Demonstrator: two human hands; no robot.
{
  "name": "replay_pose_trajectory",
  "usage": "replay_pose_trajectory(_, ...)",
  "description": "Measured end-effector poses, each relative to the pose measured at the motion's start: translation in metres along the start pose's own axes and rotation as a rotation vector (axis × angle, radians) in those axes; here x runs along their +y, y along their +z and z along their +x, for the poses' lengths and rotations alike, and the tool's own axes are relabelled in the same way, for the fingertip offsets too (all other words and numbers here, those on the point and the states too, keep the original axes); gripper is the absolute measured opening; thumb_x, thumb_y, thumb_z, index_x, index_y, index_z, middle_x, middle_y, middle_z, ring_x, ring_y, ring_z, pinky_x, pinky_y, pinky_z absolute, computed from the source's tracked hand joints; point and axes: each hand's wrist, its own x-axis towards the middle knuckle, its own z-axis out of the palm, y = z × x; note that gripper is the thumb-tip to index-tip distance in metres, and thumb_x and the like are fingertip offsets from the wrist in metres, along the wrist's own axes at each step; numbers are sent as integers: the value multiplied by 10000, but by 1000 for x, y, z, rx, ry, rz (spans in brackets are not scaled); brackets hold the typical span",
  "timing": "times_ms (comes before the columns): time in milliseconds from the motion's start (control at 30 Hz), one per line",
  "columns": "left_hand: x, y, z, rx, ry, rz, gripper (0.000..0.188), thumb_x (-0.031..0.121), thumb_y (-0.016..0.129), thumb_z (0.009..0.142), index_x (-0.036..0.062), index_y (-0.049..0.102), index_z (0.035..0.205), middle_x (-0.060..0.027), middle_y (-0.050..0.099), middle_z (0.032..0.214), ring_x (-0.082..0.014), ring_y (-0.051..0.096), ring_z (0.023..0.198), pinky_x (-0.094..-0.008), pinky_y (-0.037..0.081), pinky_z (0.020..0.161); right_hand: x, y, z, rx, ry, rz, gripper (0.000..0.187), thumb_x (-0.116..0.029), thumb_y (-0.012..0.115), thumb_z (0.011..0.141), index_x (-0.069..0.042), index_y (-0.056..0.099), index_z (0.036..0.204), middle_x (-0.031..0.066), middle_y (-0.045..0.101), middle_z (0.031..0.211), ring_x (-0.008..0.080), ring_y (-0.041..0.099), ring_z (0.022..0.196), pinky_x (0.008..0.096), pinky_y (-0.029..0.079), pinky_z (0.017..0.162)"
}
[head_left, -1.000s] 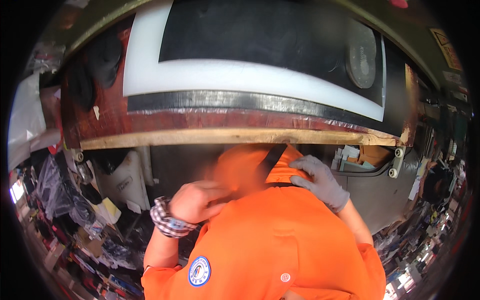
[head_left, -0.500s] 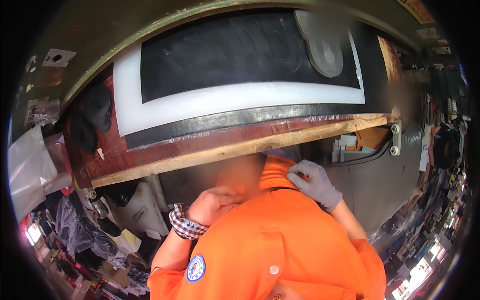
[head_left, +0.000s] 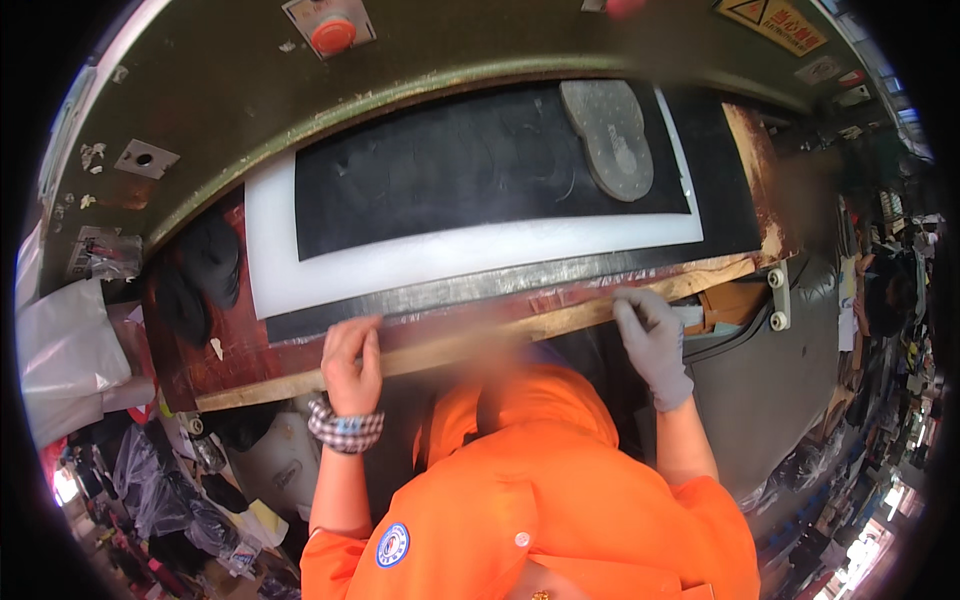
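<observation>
The bare left hand (head_left: 352,365) is resting at the front edge of the worktop (head_left: 240,362), left of centre in the frame, its fingers bent and lying close together. The gloved right hand (head_left: 652,345) is hovering over or touching the wooden strip (head_left: 560,321), right of centre, fingers loosely curling; whether either is gripping, one cannot tell. Above them, a black sheet (head_left: 430,190) is lying on a white board (head_left: 275,255), and a grey sole-shaped piece (head_left: 612,150) is lying on the sheet's right part.
</observation>
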Motion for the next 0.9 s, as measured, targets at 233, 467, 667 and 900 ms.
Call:
replay_pose_trajectory(233,-6,62,-23,2,148,113,55,71,703,856,17,707,849,-139,664,799,-343,618,759,-424,489,683,22,-3,86,316,-318,-544,675,-316,783,798,4,530,1336,202,588,1236,406,510,1181,486,395,1042)
replay_pose_trajectory(467,-11,56,-34,-36,95,18,135,89,751,812,23,680,718,-139,638,707,-347,607,697,-432,483,655,30,14,152,146,-171,-762,1034,-572,826,638,-65,426,1446,286,501,1308,524,371,1310,584,351,1092)
replay_pose_trajectory(667,-4,33,-31,-352,-10,98,143,197,722,852,67,738,793,-152,656,690,-345,653,668,-448,511,609,30,30,141,292,-147,-621,886,-436,805,613,-103,492,1372,263,492,1278,482,428,1233,563,417,1016)
replay_pose_trajectory(900,0,55,78,-12,328,365,522,179,708,852,65,571,1342,-188,523,1407,-365,473,1323,-547,318,1123,32,-18,107,219,84,107,767,-431,833,686,-23,597,1292,193,654,1174,236,643,1044,344,507,894)
